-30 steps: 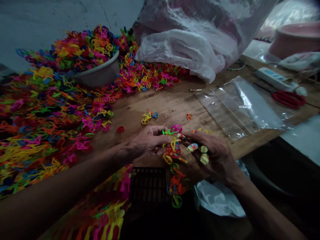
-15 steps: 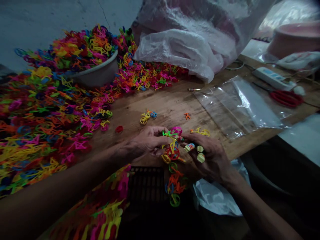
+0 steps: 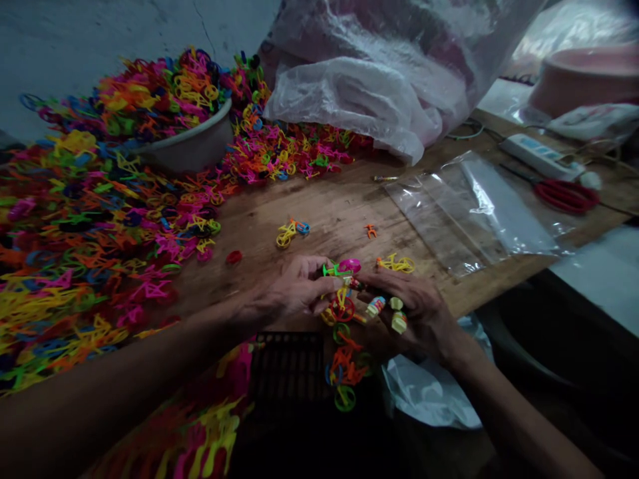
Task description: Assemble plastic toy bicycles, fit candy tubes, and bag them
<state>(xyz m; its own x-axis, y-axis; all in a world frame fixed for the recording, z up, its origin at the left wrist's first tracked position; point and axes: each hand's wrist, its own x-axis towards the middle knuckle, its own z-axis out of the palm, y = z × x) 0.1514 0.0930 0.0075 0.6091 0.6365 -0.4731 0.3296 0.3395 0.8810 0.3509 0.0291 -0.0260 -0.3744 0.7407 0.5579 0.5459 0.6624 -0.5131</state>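
My left hand (image 3: 302,286) pinches a small plastic toy bicycle with a green handlebar and a magenta wheel (image 3: 350,266). Close by my right hand (image 3: 412,299), fingers curled, holds several small labelled cylinders (image 3: 375,306) with pale ends. Its fingertips meet the toy at a dark red and white piece too small to make out. Below the hands hang or lie more toy bicycles, one with a red wheel (image 3: 342,309) and an orange one (image 3: 352,362). Their support is hidden in shadow.
Colourful plastic parts heap up on the left (image 3: 124,219) and fill a grey basin (image 3: 200,143). A clear plastic bag (image 3: 449,213), red-handled scissors (image 3: 566,196) and a power strip (image 3: 542,156) lie right. A yellow toy bicycle (image 3: 397,263) and orange piece (image 3: 370,231) lie on the wooden table (image 3: 319,199).
The magenta wheel has tilted, looking narrower now. The labelled cylinders have turned a little in my right hand. Both hands stay close together, and the whole view has shifted slightly.
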